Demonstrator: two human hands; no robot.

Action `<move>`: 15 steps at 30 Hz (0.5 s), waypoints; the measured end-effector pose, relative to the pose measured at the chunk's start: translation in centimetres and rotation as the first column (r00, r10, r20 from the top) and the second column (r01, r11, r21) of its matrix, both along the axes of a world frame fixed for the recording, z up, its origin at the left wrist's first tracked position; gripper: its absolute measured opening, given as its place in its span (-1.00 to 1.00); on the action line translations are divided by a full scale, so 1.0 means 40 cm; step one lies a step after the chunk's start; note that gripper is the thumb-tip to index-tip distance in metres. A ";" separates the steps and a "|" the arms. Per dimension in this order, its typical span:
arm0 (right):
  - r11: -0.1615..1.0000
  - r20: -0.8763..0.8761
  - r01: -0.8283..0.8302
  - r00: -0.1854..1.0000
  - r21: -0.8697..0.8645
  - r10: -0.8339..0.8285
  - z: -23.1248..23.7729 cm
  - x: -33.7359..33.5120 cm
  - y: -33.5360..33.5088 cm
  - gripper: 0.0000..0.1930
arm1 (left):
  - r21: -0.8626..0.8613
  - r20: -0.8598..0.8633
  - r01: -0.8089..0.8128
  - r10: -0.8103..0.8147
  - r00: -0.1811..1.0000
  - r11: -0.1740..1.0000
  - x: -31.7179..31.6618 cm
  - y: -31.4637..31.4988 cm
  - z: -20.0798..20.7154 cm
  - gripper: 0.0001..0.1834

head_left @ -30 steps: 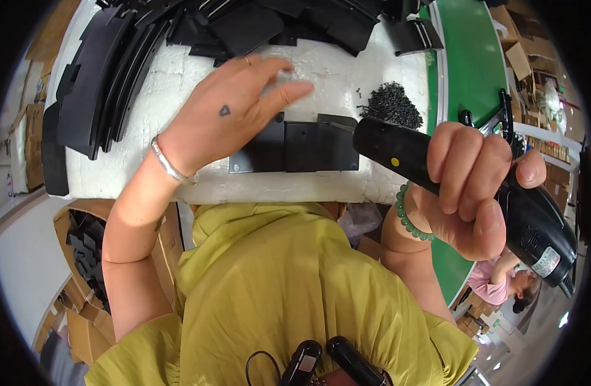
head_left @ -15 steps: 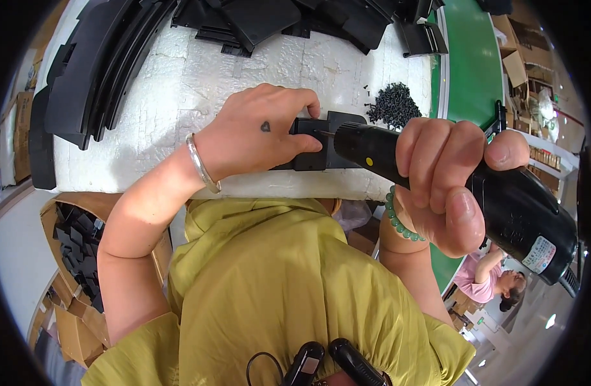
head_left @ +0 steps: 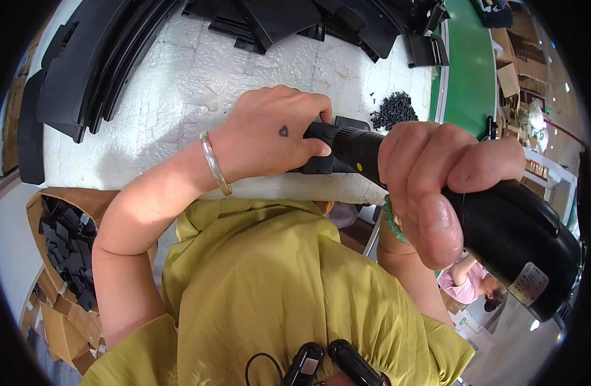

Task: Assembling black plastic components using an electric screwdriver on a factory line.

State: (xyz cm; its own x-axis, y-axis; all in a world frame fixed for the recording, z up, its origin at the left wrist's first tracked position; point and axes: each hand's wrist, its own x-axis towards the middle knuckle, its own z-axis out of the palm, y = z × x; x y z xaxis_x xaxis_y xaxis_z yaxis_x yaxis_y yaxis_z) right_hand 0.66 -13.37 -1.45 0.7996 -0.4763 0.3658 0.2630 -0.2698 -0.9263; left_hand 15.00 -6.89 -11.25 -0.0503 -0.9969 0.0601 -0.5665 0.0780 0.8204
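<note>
My right hand (head_left: 430,174) is wrapped round a black electric screwdriver (head_left: 520,238), which lies tilted with its nose pointing left. That nose rests against a black plastic part (head_left: 318,164) near the table's front edge. My left hand (head_left: 276,132) grips the same part from the left, thumb in front and fingers behind it. The screwdriver's bit and the spot it meets are hidden. Behind the screwdriver is a pile of small black screws (head_left: 394,110).
Long curved black panels (head_left: 83,77) are stacked at the left on the white-covered table (head_left: 180,77). More flat black parts (head_left: 282,22) lie along the back. A green surface (head_left: 472,71) runs at the right. A box of black pieces (head_left: 67,244) stands lower left; a person in pink (head_left: 463,283) is at the right.
The screwdriver has moved left, its nose now against the black part, so the bit that showed before is hidden. My left hand sits slightly farther right in view.
</note>
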 end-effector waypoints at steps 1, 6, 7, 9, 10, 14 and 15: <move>1.000 0.003 0.026 1.000 -0.006 -0.026 0.002 -0.003 0.001 -0.73 | 0.026 0.017 0.014 -0.015 1.000 1.000 -0.003 -0.005 0.004 -0.70; 1.000 -0.037 0.013 0.999 -0.019 -0.014 0.015 -0.007 -0.007 -0.73 | 0.025 0.011 0.024 -0.024 1.000 0.999 -0.006 -0.011 0.005 -0.71; 0.999 -0.060 -0.022 0.998 -0.037 0.020 0.018 -0.008 -0.013 -0.73 | 0.001 0.008 0.020 -0.020 1.000 1.000 -0.007 -0.010 0.003 -0.71; 1.000 0.018 -0.028 0.999 0.013 0.028 0.007 -0.009 -0.019 -0.72 | -0.014 -0.001 0.022 -0.022 1.000 1.000 -0.006 -0.009 -0.002 -0.71; 0.997 0.095 -0.046 0.995 0.067 0.040 -0.003 -0.008 -0.025 -0.72 | -0.023 -0.012 0.018 -0.018 1.000 1.000 -0.004 -0.010 -0.001 -0.71; 0.960 0.369 0.225 0.889 0.167 -0.272 -0.004 -0.055 -0.120 -0.76 | 0.048 -0.002 0.015 -0.015 1.000 0.999 -0.006 -0.012 0.029 -0.67; 0.934 0.417 0.304 0.836 0.187 -0.356 -0.014 -0.071 -0.151 -0.76 | 0.042 -0.001 0.032 -0.032 0.999 0.999 -0.007 -0.014 0.033 -0.67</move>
State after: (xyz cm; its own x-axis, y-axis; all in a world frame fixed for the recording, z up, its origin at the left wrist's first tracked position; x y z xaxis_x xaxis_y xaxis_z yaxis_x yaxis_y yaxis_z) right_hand -2.16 -19.42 -2.01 0.3567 -0.7403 0.5699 0.5607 -0.3183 -0.7644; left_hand 14.74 -7.46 -9.91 -0.0826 -0.9964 0.0183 -0.5637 0.0619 0.8237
